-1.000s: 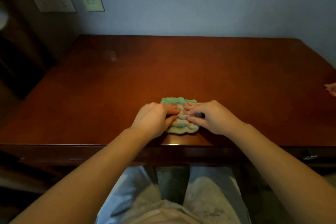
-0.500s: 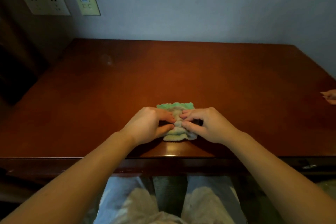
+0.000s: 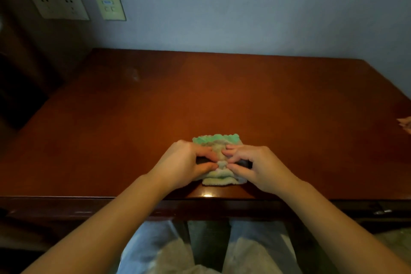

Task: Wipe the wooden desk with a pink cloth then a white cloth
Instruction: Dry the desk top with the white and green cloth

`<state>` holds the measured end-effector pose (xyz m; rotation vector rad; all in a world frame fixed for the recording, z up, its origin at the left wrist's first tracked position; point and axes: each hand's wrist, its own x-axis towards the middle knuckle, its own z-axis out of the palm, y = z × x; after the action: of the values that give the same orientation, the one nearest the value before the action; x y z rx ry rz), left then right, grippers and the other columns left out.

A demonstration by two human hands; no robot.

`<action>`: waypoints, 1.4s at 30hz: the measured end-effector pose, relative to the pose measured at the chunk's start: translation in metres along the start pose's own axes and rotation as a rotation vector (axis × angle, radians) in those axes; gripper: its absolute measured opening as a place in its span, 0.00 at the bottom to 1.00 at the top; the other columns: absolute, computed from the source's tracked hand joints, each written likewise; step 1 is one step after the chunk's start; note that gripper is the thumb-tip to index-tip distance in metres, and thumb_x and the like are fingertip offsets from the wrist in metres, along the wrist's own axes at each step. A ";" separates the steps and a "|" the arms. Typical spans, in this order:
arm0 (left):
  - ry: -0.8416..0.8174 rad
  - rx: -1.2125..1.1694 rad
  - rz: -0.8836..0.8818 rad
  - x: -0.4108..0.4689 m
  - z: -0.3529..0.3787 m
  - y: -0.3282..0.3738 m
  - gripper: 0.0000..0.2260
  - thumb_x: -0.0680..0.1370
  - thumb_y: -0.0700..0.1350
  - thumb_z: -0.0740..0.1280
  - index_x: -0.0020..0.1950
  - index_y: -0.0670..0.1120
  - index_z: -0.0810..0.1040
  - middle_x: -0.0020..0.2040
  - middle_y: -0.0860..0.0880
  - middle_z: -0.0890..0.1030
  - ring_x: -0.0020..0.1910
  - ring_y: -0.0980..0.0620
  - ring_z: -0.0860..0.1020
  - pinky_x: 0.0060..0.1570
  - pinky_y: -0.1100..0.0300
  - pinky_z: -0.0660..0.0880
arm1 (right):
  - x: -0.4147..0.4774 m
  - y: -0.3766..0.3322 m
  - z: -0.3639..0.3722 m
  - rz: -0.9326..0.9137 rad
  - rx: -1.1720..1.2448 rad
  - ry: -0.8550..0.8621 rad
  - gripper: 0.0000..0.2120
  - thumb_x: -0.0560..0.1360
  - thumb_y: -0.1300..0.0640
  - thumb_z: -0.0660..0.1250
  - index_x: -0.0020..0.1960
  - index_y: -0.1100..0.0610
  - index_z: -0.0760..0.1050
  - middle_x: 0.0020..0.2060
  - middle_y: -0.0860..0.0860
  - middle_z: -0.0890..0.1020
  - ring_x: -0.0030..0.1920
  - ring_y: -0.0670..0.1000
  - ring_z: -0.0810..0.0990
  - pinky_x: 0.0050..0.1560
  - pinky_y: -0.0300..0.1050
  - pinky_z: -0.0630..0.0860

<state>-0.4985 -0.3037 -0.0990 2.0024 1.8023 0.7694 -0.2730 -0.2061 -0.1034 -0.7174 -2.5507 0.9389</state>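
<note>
The white cloth (image 3: pixel 219 163) lies on the worktop (image 3: pixel 222 95), close to its near edge and straight in front of the person. It sits directly between the two hands, neither one nearer than the other. The left hand (image 3: pixel 184 162) and the right hand (image 3: pixel 260 167) each pinch it between thumb and fingers, and their fingertips almost meet over its middle. The cloth is folded into a thick, soft wad, a little wider from left to right than it is deep. It is gathered into ridges where the fingers squeeze it. It looks off-white and fluffy, with a green scalloped border along the far side. At the far right edge of the view a pinkish scrap (image 3: pixel 405 124) rests on the worktop. It may be the pink cloth, but too little shows to say.
</note>
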 end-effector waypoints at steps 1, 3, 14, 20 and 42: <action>0.004 -0.023 0.008 -0.006 0.003 0.000 0.10 0.73 0.54 0.75 0.54 0.57 0.85 0.53 0.60 0.84 0.57 0.65 0.79 0.59 0.63 0.76 | -0.005 0.000 0.003 -0.010 0.008 0.009 0.07 0.76 0.54 0.73 0.54 0.52 0.85 0.61 0.43 0.81 0.67 0.36 0.73 0.69 0.36 0.68; 0.032 -0.047 0.010 -0.002 0.005 -0.001 0.09 0.73 0.52 0.75 0.53 0.57 0.86 0.52 0.59 0.85 0.56 0.63 0.80 0.58 0.60 0.77 | 0.000 0.003 0.002 -0.028 0.006 0.029 0.07 0.76 0.55 0.73 0.53 0.52 0.85 0.61 0.44 0.82 0.67 0.37 0.73 0.69 0.37 0.69; 0.060 -0.157 -0.100 0.011 0.007 -0.008 0.08 0.72 0.50 0.77 0.50 0.55 0.87 0.52 0.58 0.85 0.56 0.66 0.80 0.61 0.60 0.76 | 0.016 0.001 -0.008 0.040 -0.031 -0.056 0.07 0.75 0.53 0.73 0.53 0.50 0.84 0.63 0.43 0.80 0.66 0.35 0.72 0.67 0.32 0.69; 0.030 -0.098 -0.164 0.045 -0.009 -0.010 0.07 0.71 0.51 0.77 0.48 0.57 0.87 0.48 0.59 0.85 0.50 0.63 0.81 0.57 0.57 0.78 | 0.047 0.002 -0.015 0.089 -0.099 0.004 0.06 0.76 0.54 0.73 0.52 0.53 0.84 0.63 0.46 0.81 0.65 0.41 0.76 0.67 0.41 0.73; 0.077 -0.194 -0.189 0.046 -0.005 -0.020 0.07 0.71 0.49 0.78 0.48 0.55 0.87 0.49 0.59 0.85 0.53 0.65 0.80 0.60 0.58 0.76 | 0.057 0.004 -0.013 0.113 -0.067 -0.005 0.05 0.75 0.54 0.73 0.51 0.49 0.84 0.61 0.44 0.82 0.66 0.39 0.75 0.67 0.40 0.73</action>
<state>-0.5156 -0.2565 -0.0990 1.6753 1.8491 0.9332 -0.3123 -0.1652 -0.0896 -0.8872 -2.5791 0.8945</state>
